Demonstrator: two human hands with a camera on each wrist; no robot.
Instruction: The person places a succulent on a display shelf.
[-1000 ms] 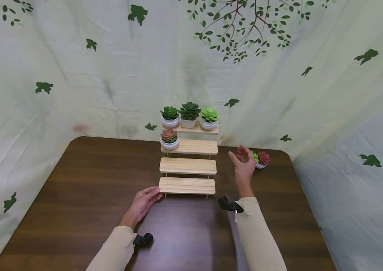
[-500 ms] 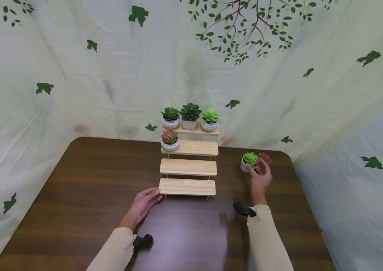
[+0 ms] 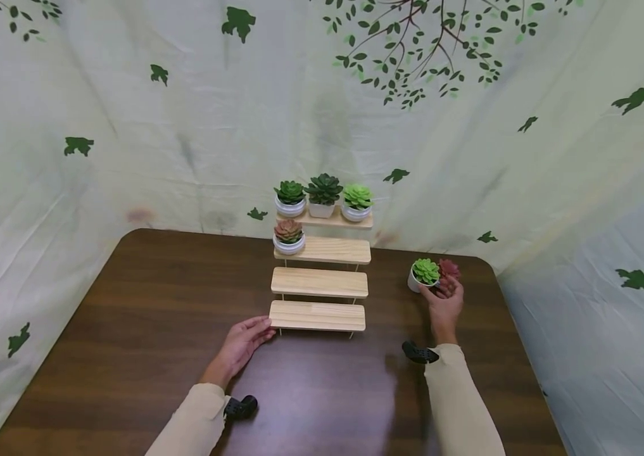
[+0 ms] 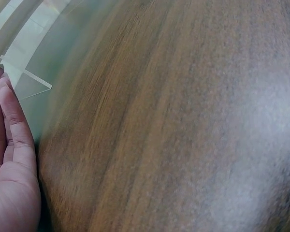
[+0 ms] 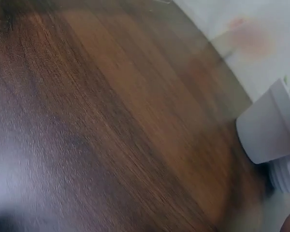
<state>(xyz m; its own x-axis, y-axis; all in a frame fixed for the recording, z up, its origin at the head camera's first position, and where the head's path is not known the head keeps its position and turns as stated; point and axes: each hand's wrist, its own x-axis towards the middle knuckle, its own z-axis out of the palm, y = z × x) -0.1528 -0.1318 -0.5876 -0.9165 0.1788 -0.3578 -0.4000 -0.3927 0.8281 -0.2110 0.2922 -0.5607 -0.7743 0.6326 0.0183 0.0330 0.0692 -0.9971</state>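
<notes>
My left hand [image 3: 246, 342] holds the left end of the lowest wooden shelf [image 3: 317, 315] of a stepped stand; in the left wrist view its fingertips [image 4: 6, 79] reach that end. At the right, my right hand [image 3: 444, 304] has its fingers curled at a potted red succulent [image 3: 449, 268], its pot mostly hidden by the hand in the head view. A bright green succulent in a plain white pot [image 3: 425, 272] stands just left of it. In the right wrist view the plain pot [image 5: 268, 125] partly covers a ribbed white pot [image 5: 283, 174], with my thumb beside it.
Three potted green succulents [image 3: 324, 190] line the top shelf. A pinkish succulent [image 3: 289, 235] sits at the left of the second shelf [image 3: 339, 250]. Below it is a third bare shelf [image 3: 319, 282]. The brown table [image 3: 173, 297] ends at a leaf-print curtain [image 3: 196, 126].
My right hand has moved right and down from beside the stand to the red succulent, uncovering the green one. The left hand stays at the lowest shelf.
</notes>
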